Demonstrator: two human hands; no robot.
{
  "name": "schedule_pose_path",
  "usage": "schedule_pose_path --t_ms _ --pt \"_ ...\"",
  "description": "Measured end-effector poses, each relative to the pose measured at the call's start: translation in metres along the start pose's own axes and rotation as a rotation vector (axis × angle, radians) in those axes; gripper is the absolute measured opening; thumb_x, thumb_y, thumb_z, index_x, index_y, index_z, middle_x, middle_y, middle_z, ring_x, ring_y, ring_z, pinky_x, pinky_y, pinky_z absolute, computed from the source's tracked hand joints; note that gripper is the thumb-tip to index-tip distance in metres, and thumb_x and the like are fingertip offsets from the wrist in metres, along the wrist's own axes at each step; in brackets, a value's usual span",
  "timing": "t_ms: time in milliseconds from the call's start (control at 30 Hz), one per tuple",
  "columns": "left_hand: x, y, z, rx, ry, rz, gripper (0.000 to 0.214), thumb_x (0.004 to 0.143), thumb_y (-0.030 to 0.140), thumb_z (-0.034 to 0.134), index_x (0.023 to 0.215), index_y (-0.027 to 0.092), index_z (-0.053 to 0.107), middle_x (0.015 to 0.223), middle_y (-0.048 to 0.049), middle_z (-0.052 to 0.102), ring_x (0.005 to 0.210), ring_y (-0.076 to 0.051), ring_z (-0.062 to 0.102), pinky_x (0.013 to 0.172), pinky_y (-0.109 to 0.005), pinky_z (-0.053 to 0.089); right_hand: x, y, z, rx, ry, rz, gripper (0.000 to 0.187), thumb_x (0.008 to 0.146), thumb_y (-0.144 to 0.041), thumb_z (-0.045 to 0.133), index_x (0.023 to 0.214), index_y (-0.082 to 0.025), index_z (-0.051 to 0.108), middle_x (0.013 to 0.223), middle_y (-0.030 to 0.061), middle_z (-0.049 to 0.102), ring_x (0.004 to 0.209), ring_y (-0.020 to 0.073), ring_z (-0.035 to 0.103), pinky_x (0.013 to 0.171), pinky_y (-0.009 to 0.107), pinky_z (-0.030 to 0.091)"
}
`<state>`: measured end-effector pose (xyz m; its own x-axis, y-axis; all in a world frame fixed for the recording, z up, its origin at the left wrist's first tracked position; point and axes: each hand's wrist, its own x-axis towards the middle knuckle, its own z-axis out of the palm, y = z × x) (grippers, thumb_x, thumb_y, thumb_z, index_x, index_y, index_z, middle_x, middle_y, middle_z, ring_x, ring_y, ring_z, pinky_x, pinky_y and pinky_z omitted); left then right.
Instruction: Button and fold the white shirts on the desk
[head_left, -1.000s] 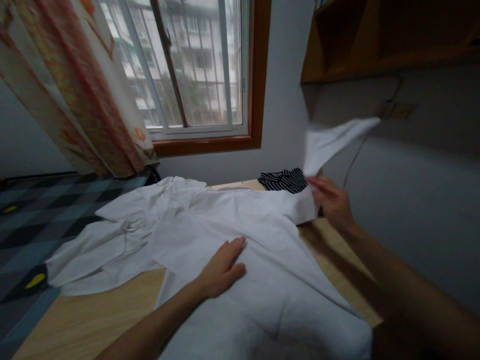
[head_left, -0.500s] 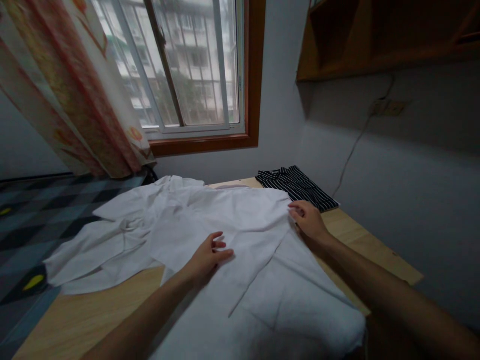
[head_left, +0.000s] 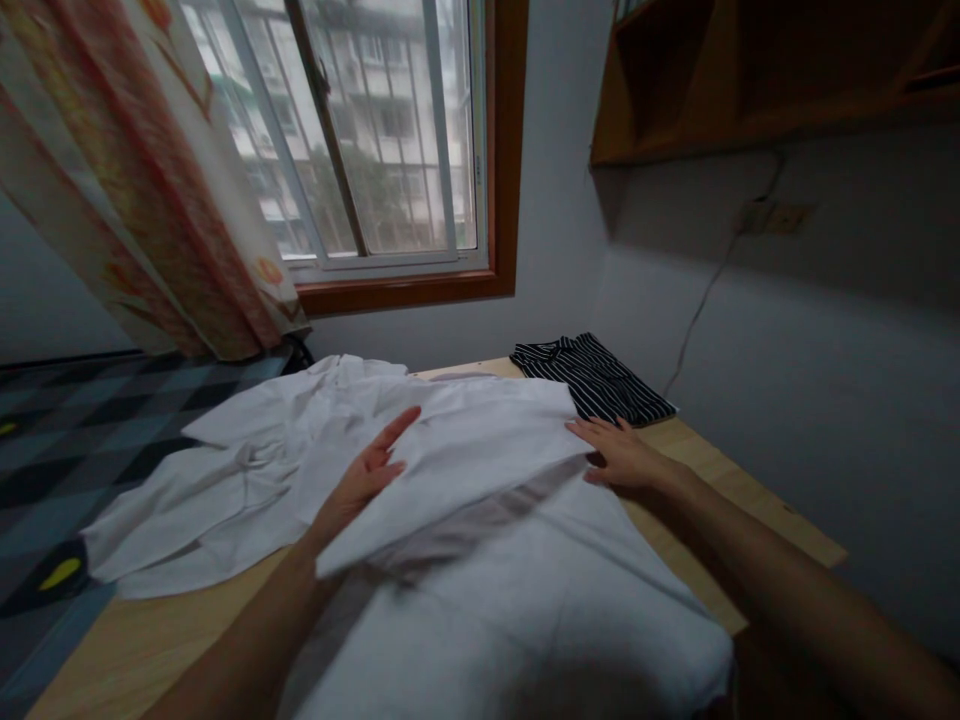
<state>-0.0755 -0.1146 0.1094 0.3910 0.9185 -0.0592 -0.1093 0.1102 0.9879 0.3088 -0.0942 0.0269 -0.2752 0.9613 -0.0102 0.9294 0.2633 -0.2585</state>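
Note:
A white shirt [head_left: 525, 600] is spread over the wooden table [head_left: 150, 640], with its sleeves [head_left: 195, 500] trailing off to the left. My left hand [head_left: 360, 475] is raised at mid-shirt with the fingers stretched out. A folded flap of the shirt [head_left: 465, 450] lies lifted along its palm side, clear of the cloth below. My right hand [head_left: 619, 455] rests flat with fingers apart at the shirt's right edge, touching the flap's far corner. A folded black striped shirt [head_left: 592, 375] lies just beyond my right hand.
The table's right side meets a grey wall [head_left: 787, 350] with a cable [head_left: 697, 310] and socket. A wooden shelf [head_left: 750, 80] hangs above. Behind the table are a window [head_left: 375, 130] and a patterned curtain [head_left: 135, 180]. Checked floor [head_left: 67, 440] lies to the left.
My right hand brought a raised white sleeve down onto the shirt and now lies flat. My left hand left the cloth, rose and stretched out, and the flap has lifted with it.

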Motion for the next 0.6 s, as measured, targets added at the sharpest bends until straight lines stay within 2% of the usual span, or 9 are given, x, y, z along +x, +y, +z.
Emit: schedule_pose_path --t_ms 100,167,233,333,400,500,600 --pt "-0.005 0.011 -0.009 -0.052 -0.03 -0.057 0.098 0.056 0.033 0.076 0.145 0.026 0.035 0.124 -0.0064 0.063 0.099 -0.03 0.067 0.078 -0.033 0.057 0.003 0.01 -0.005 0.17 -0.012 0.004 0.087 0.069 -0.044 0.073 0.146 -0.02 0.04 0.151 0.0154 0.037 0.139 0.0359 0.033 0.111 0.061 0.022" --pt "-0.01 0.008 -0.011 -0.079 -0.081 -0.103 0.093 0.058 0.031 0.075 0.144 0.027 0.039 0.123 -0.0055 0.064 0.099 -0.028 0.067 0.078 -0.031 0.057 0.01 0.017 -0.01 0.286 0.046 0.008 0.068 0.078 -0.043 0.065 0.14 -0.018 0.048 0.143 0.0141 0.048 0.13 0.0303 0.047 0.108 0.05 0.035" --pt "-0.014 0.001 -0.011 -0.118 -0.134 -0.108 0.09 0.062 0.029 0.074 0.144 0.029 0.039 0.124 -0.0042 0.064 0.097 -0.026 0.068 0.076 -0.029 0.057 0.02 0.019 -0.014 0.285 0.15 0.077 0.051 0.086 -0.036 0.056 0.133 -0.017 0.056 0.135 0.0131 0.057 0.12 0.0267 0.056 0.103 0.043 0.042" --pt "-0.018 -0.006 -0.008 -0.195 -0.233 -0.081 0.087 0.068 0.026 0.072 0.146 0.032 0.035 0.126 -0.0035 0.063 0.092 -0.021 0.069 0.074 -0.026 0.057 0.036 0.006 -0.018 0.056 0.344 0.152 0.044 0.09 -0.031 0.049 0.129 -0.013 0.058 0.135 0.0149 0.057 0.124 0.0281 0.053 0.106 0.044 0.039" --pt "-0.019 -0.007 -0.004 -0.238 -0.291 -0.068 0.083 0.071 0.023 0.07 0.146 0.033 0.035 0.129 -0.003 0.061 0.091 -0.018 0.069 0.076 -0.025 0.056 0.046 -0.012 -0.015 -0.09 0.376 0.061 0.048 0.093 -0.033 0.046 0.134 -0.011 0.053 0.142 0.0157 0.05 0.132 0.0285 0.045 0.11 0.044 0.034" --pt "-0.021 -0.005 0.0 -0.26 -0.324 -0.05 0.077 0.073 0.019 0.068 0.143 0.034 0.04 0.134 -0.0019 0.057 0.094 -0.017 0.068 0.08 -0.026 0.055 0.058 -0.038 -0.003 -0.22 0.261 -0.107 0.055 0.095 -0.042 0.044 0.141 -0.013 0.046 0.15 0.0136 0.04 0.139 0.0298 0.034 0.113 0.047 0.028" --pt "-0.027 -0.008 -0.005 -0.193 -0.3 -0.049 0.076 0.072 0.02 0.069 0.142 0.033 0.042 0.139 -0.0029 0.053 0.106 -0.023 0.064 0.089 -0.032 0.053 0.067 -0.044 0.015 -0.301 0.149 -0.108 0.057 0.095 -0.049 0.042 0.142 -0.017 0.045 0.152 0.0126 0.037 0.141 0.0335 0.03 0.113 0.054 0.023"
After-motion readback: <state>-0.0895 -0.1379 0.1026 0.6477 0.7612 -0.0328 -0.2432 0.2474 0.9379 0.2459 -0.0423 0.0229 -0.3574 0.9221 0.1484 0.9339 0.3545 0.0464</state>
